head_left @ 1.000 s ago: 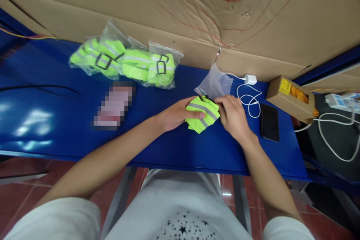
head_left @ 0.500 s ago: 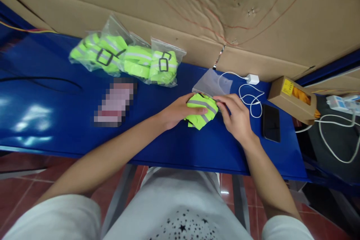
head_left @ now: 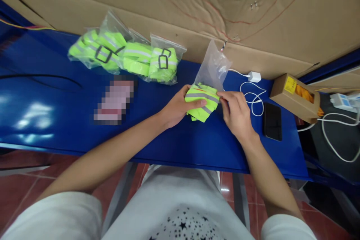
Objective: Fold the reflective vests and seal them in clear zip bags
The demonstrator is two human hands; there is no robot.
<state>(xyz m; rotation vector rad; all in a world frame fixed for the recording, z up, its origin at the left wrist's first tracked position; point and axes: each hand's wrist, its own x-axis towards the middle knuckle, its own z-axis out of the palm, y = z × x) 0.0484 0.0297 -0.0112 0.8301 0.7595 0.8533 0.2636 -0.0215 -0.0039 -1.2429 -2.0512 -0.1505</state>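
A folded bundle of neon-yellow reflective strap point(head_left: 202, 105) with grey stripes is gripped in my left hand point(head_left: 177, 109), the thumb lying across its front. Directly behind the bundle's top edge, a clear plastic bag point(head_left: 213, 66) rises with its closed end upward. My right hand point(head_left: 236, 114) is closed in a pinch on the bag's edge at the bundle's right top corner. The bag's mouth meets the top of the strap; how far the strap sits inside is hard to see.
Several bagged neon straps point(head_left: 136, 60) lie at the back left. A pixelated flat item point(head_left: 115, 99) is before them. To the right are a white charger point(head_left: 254, 77) with cable, a black phone point(head_left: 272, 122) and a cardboard box point(head_left: 295, 97). Cardboard backs the blue table point(head_left: 168, 150).
The plastic bag, lying low behind the bundle before, now stands up and is spread taller. The strap bundle has moved slightly up, and my right fingers have shifted a little along with it.
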